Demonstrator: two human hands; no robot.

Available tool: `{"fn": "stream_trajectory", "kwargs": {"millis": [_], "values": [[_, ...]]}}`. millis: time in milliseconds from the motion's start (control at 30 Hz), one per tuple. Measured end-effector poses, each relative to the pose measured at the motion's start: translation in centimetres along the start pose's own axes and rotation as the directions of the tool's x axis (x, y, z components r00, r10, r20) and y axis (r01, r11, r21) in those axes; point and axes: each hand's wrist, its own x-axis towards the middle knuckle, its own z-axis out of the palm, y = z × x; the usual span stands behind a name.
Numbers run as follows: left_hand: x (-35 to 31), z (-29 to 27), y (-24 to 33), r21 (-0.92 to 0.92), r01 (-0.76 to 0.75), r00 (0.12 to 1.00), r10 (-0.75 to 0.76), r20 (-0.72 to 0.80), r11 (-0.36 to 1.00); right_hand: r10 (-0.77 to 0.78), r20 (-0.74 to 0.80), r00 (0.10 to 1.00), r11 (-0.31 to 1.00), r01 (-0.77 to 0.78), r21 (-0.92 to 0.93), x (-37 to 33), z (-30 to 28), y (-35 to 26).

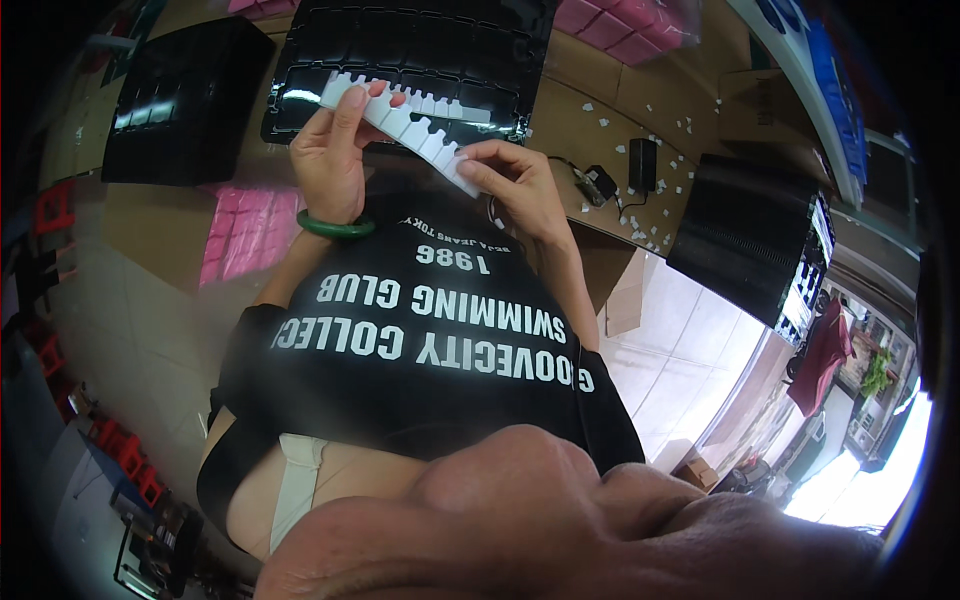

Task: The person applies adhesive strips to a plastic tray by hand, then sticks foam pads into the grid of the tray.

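Observation:
Both of my hands hold a white strip (432, 147) with a row of notches along its upper edge, and it slants down to the right. My left hand (335, 155), with a green bangle at the wrist, pinches its upper left end between thumb and fingers. The thumb and fingers of my right hand (522, 192) close on its lower right end. Just behind it shows a second white notched strip (476, 115), partly covered by the first and by my left fingers; whether I hold it too, I cannot tell. Beyond the strips lies a black moulded plastic tray (400, 48) with compartments.
Black trays stand at the left (185, 100) and in a stack at the right (735, 225). Pink wrapped packs (240, 232) sit at left and far back. Right of my hand, a black adapter (643, 165) and white scraps lie on the brown cardboard surface (580, 125).

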Motion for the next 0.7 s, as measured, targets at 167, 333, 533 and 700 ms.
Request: {"fn": "stream_trajectory", "kwargs": {"millis": [167, 333, 533, 700], "values": [[-1.7, -0.8, 1.7, 0.265, 0.112, 0.929, -0.196, 0.314, 0.958, -0.076, 0.096, 0.993, 0.996, 0.071, 0.056, 1.5, 2.6, -0.9], [-2.6, -2.2, 1.7, 0.283, 0.144, 0.987, -0.157, 0.024, 0.948, 0.09, 0.066, 0.994, 0.994, -0.094, 0.052, 2.2, 2.7, -1.1], [-3.1, -2.8, 1.0, 0.303, 0.123, 0.991, -0.134, 0.018, 0.945, -0.011, 0.065, 0.998, 1.0, 0.011, 0.002, 2.1, 3.2, 0.3], [-3.5, -3.5, 1.3, 0.373, 0.183, 0.98, -0.2, 0.006, 0.91, -0.263, 0.044, 0.964, 0.92, 0.264, -0.29, 1.7, 3.3, 0.3]]}}
